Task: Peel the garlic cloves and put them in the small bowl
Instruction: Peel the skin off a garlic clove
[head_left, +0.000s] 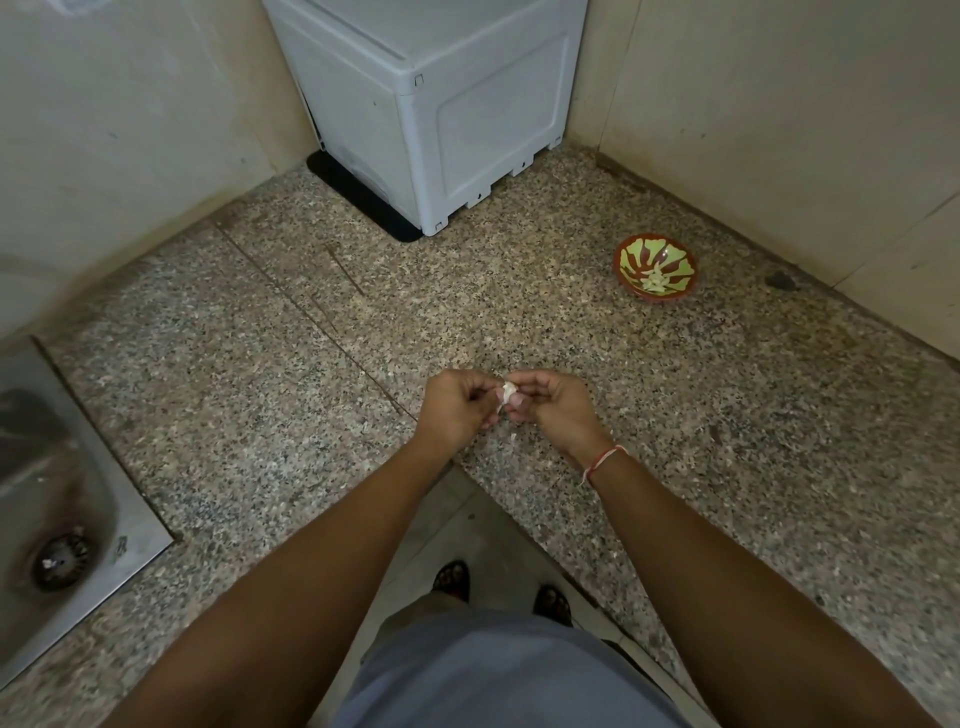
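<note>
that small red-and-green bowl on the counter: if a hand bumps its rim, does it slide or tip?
The small red-and-green patterned bowl has a rounded body, so a rim push would probably rock it before sliding. It holds only a few peeled garlic cloves, so it is likely light. The speckled granite counter looks smooth, so it would probably slide easily.

a home kitchen: speckled granite counter (571, 322), steel sink (57, 493), tiled walls (779, 93).

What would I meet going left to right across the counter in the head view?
Steel sink → left hand → garlic clove → right hand → small bowl holding peeled cloves.
</note>
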